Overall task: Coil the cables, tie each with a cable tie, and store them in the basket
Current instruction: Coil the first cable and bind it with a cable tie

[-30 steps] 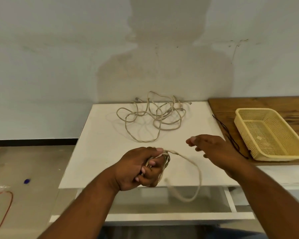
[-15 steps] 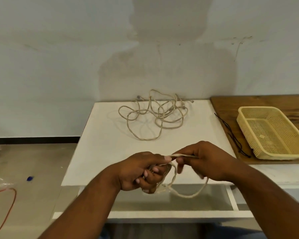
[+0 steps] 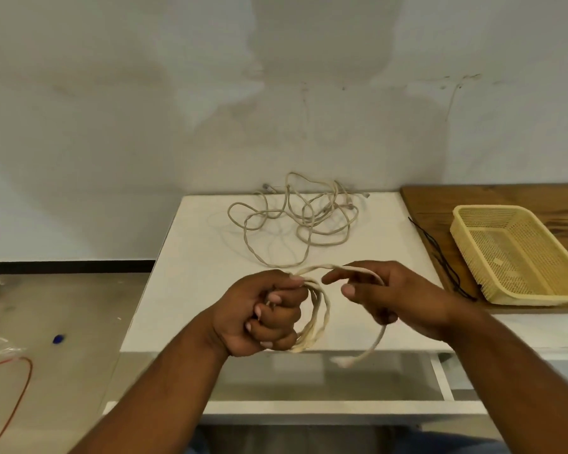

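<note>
My left hand point(image 3: 263, 314) clenches the gathered loops of a thin beige cable point(image 3: 318, 311) over the near edge of the white table point(image 3: 194, 257). My right hand point(image 3: 400, 293) curls loosely round its free tail, forefinger pointing out.

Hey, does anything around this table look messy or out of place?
Yes. A tangle of grey cables sprawls at the back of the white table, not yet coiled. On the floor at left lie a red wire and a small blue object. The cable in the left hand and right hand looks tidy.
</note>
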